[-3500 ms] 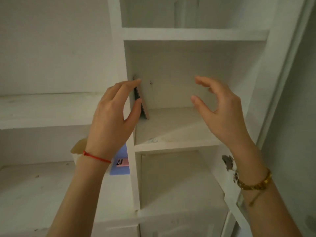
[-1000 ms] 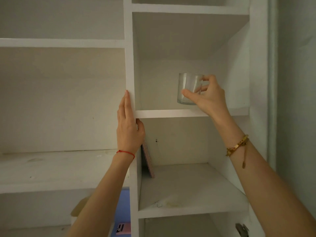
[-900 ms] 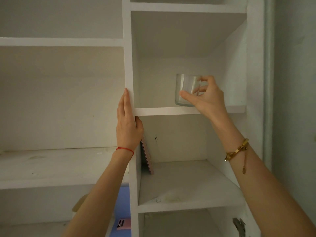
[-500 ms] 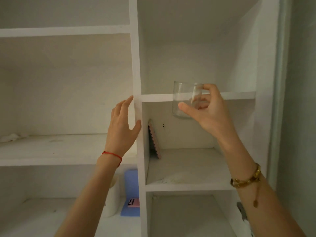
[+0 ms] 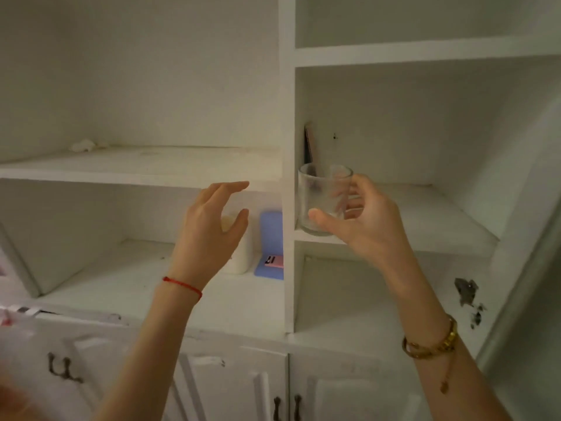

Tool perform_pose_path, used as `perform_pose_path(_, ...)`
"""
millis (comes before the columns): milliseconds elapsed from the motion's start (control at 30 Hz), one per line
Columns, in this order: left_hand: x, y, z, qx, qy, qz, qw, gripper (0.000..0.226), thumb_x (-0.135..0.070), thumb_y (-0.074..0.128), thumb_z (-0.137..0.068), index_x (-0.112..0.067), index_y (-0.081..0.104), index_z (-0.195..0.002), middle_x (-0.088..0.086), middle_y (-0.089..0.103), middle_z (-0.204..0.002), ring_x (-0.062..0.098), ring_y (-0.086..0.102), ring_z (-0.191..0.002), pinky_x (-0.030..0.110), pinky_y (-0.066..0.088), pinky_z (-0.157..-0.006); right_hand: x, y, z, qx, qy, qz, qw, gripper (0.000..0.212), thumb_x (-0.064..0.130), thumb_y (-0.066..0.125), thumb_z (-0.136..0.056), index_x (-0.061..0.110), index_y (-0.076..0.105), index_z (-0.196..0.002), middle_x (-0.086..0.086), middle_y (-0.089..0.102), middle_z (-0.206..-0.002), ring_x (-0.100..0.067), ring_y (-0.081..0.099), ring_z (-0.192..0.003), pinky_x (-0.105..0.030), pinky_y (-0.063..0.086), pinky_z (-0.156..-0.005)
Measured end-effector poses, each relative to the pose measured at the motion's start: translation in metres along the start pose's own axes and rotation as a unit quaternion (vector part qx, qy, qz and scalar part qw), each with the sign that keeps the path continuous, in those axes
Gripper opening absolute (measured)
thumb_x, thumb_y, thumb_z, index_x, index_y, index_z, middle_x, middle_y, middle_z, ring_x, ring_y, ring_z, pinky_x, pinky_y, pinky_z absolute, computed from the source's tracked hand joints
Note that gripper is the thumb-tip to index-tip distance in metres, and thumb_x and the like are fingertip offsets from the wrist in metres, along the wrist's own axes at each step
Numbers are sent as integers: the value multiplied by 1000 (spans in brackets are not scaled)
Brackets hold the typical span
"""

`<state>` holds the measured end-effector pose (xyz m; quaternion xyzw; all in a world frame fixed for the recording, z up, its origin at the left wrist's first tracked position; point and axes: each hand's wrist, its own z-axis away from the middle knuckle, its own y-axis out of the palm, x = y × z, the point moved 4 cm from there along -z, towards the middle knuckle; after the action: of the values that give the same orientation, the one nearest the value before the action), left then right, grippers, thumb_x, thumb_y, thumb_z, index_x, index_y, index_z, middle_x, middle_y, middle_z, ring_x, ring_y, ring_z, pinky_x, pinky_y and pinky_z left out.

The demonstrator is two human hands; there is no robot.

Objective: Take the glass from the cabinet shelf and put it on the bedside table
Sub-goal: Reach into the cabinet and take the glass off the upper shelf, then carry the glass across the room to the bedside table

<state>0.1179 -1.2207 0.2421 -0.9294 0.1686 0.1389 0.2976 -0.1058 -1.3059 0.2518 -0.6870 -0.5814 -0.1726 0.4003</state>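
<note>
A clear, empty drinking glass (image 5: 318,197) is held upright in the air in front of the white cabinet (image 5: 287,123). My right hand (image 5: 368,221) grips its side, thumb in front and fingers behind, near the upright divider. My left hand (image 5: 209,235) hovers to the left of the glass with fingers spread, holding nothing and touching nothing. The bedside table is out of view.
A thin pink book (image 5: 309,144) leans against the divider on the right-hand shelf. On the lower left shelf stand a cream cylinder (image 5: 243,253) and a blue case (image 5: 271,244). Closed cabinet doors with dark handles (image 5: 285,407) run along the bottom. A crumpled white scrap (image 5: 85,144) lies far left.
My right hand has brought the glass off the upper shelf, down and out in front of the cabinet. My left hand let go of the divider and now hangs free. The view tilted downward.
</note>
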Motion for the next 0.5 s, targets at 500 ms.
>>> perform_pose_path(500, 52, -11, 157, 93, -180, -69, 977, 39, -13, 61, -91, -13, 58, -131, 2, 61, -126, 21, 56, -118, 29, 42, -101, -64, 76, 104, 124, 84, -59, 987, 67, 53, 82, -54, 44, 52, -113, 21, 63, -110, 3, 64, -92, -9, 50, -74)
